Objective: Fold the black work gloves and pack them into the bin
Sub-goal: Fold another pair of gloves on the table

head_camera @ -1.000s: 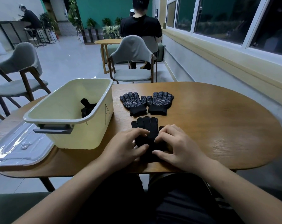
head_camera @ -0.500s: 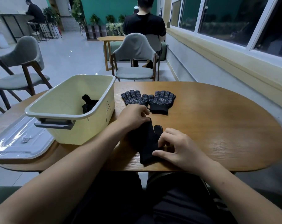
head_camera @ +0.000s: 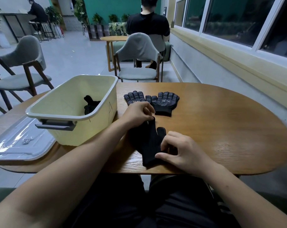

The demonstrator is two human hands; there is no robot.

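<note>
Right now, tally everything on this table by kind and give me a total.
Bin: 1
Clear lid: 1
Flat black gloves: 2
Glove bundle being folded: 1
Glove bundle inside the bin: 1, gloves per bundle unclear
Total: 6

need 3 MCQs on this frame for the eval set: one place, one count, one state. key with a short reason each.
1. Where is the bin relative to the flat gloves?
A. left of them
B. right of them
C. on top of them

2. How many gloves lie spread flat, dotted side up?
A. one
B. two
C. four

3. What is the left hand doing?
A. lying open and flat
B. pinching the near glove at its far end
C. reaching into the bin

Key:
1 A: the bin stands at the left of the table, with the flat gloves to its right.
2 B: two lie side by side beyond the near glove.
3 B: its fingers curl on the glove's tip.
</note>
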